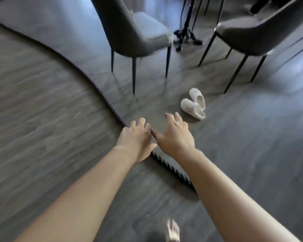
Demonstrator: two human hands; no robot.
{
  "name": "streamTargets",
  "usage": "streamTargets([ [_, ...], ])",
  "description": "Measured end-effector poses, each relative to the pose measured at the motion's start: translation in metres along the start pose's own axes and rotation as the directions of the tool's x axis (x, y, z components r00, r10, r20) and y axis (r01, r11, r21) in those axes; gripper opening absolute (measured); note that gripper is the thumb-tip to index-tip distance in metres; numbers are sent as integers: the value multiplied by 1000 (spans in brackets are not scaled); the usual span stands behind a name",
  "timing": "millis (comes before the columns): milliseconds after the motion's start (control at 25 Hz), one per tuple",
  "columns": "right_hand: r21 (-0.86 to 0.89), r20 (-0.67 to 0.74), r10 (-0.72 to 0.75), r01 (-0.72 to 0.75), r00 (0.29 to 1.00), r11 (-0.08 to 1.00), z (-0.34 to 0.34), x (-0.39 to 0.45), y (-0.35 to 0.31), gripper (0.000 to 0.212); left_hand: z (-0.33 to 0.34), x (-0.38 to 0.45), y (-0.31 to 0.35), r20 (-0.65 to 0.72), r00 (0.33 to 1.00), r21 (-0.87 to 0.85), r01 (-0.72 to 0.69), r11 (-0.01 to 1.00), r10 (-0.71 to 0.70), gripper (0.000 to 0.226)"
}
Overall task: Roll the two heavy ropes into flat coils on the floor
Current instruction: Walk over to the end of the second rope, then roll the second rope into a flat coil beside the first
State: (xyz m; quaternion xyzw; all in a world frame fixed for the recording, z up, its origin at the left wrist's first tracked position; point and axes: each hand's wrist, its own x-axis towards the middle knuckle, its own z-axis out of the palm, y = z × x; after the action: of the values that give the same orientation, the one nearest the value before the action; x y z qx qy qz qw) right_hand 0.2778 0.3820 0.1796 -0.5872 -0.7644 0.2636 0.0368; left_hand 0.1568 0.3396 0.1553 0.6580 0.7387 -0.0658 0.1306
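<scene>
Currently both hands — left hand (pixel 136 139), right hand (pixel 176 137) — hover spread-fingered over the uncoiled rope (pixel 87 79), holding nothing.

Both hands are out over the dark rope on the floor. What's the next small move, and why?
Probably lower both hands and grip the dark twisted rope. It lies uncoiled across the grey floor; the left hand hides part of it, and the right hand is spread open beside it.
</scene>
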Motion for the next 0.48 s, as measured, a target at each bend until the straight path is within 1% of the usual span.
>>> streamTargets([
  [120,20,36,86,-87,996,996,105,42,84,70,134,53,10,89,995,28,-57,998,54,60],
  [240,19,72,176,-177,982,984,215,87,178,63,274,105,19,211,977,-14,-40,999,42,59],
  [320,18,97,256,-258,962,966,271,115,234,55,349,136,24,258,965,-15,-38,999,41,61],
  [400,54,131,391,-400,911,915,328,139,295,46,421,171,33,280,958,7,-61,998,57,65],
  [480,98,210,527,-554,824,827,381,150,353,37,482,202,44,286,956,23,-78,997,69,77],
])
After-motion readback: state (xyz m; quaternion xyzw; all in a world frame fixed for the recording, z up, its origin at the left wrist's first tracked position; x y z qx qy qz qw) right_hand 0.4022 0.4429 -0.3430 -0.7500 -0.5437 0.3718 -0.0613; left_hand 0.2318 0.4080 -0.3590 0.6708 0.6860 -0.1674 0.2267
